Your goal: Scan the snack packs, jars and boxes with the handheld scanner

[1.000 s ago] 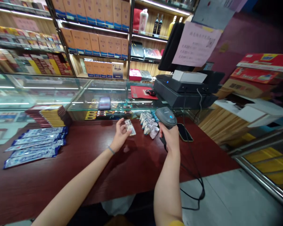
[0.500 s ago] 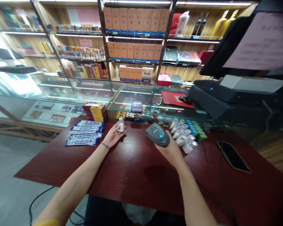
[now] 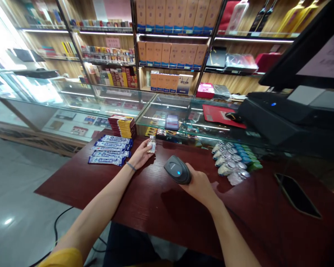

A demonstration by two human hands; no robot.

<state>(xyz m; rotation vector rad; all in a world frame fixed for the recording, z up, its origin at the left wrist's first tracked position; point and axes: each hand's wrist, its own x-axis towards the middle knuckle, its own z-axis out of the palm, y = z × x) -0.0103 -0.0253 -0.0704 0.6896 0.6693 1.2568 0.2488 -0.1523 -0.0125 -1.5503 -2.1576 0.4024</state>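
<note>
Step in hand, as judged from the pose: presenting one small bottle point(image 3: 153, 145) to a barcode scanner point(image 3: 175, 168). Location of bottle: near the far edge of the bench point(image 3: 144, 196), right of the packets, in front of the glass display case point(image 3: 180, 105). Contact between bottle and bench: not determinable.

Left hand point(image 3: 140, 156): partly closed, thumb and fingers around the bottle. Right hand point(image 3: 199, 183): closed around the scanner's handle, fingers largely hidden; trigger position not visible. Scanner nose apart from the bottle, roughly toward the far side of the bench.

Next move, by judgement: calls for a steady bottle, printed label turned squarely to the scanner nose, and an unobstructed line between.

Count:
- Bottle in hand: one.
- Scanner: one, with a single blue light showing.
- Blue-and-white packets point(image 3: 110, 145): at least four, overlapping; exact number not readable.
- Red and yellow boxes point(image 3: 124, 127): stacked behind the packets; too blurred to count.
- Silver-lidded bottles point(image 3: 226, 160): at least eight, in close rows on the right.
- Blue and green items point(image 3: 244, 154): several, beside those rows; number unclear.
- Phone point(image 3: 298, 194): one, lying flat, far right.
</note>
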